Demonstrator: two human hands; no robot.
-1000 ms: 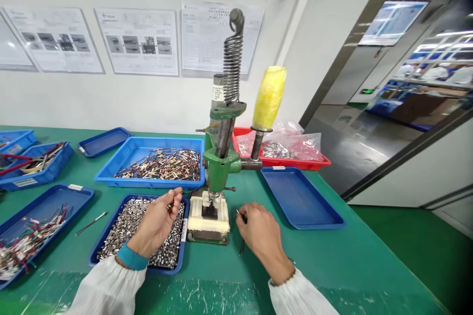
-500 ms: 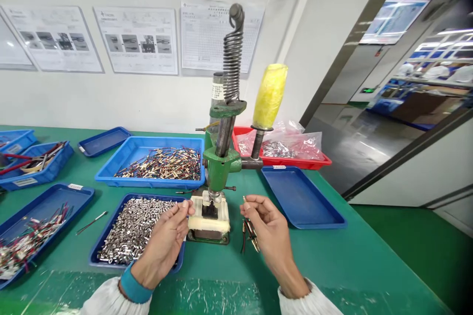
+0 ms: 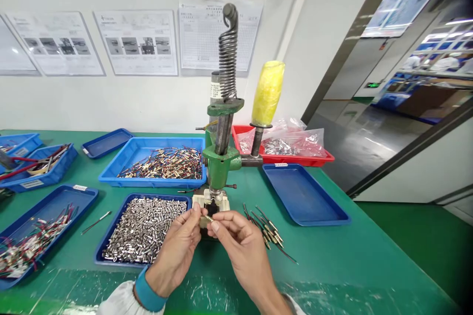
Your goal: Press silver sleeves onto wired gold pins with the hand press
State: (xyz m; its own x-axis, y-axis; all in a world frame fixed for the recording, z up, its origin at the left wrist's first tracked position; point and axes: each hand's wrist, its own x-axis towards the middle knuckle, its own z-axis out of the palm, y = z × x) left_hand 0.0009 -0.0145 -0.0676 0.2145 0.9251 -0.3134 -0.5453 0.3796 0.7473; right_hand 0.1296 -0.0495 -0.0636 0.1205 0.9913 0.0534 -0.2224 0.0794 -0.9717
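Observation:
My left hand [image 3: 178, 242] and my right hand [image 3: 242, 248] meet in front of the hand press [image 3: 220, 165], fingertips pinched and almost touching. Between them shows a slim brass-coloured metal piece [image 3: 209, 218], its end in my right fingers. Whatever the left fingertips pinch is too small and covered to make out. To the left, a blue tray [image 3: 99, 256] holds many short silver metal sleeves [image 3: 146, 229]. Beside my right hand, several brass-coloured pieces with thin dark wires [image 3: 271, 231] lie on the green table. The fingers partly hide the press base.
A light blue bin [image 3: 107, 174] of wired brass pieces stands behind the sleeves. At the left are a tray of wired white connectors [image 3: 79, 197] and a tool bin [image 3: 70, 162]. The yellow-wrapped press handle [image 3: 268, 93] rises near a red tray [image 3: 314, 161] and a blue tray [image 3: 306, 197].
Both hands have come together in front of the press. My right hand has moved left with the brass-coloured piece, uncovering the wired pieces on the table; my left moved slightly right.

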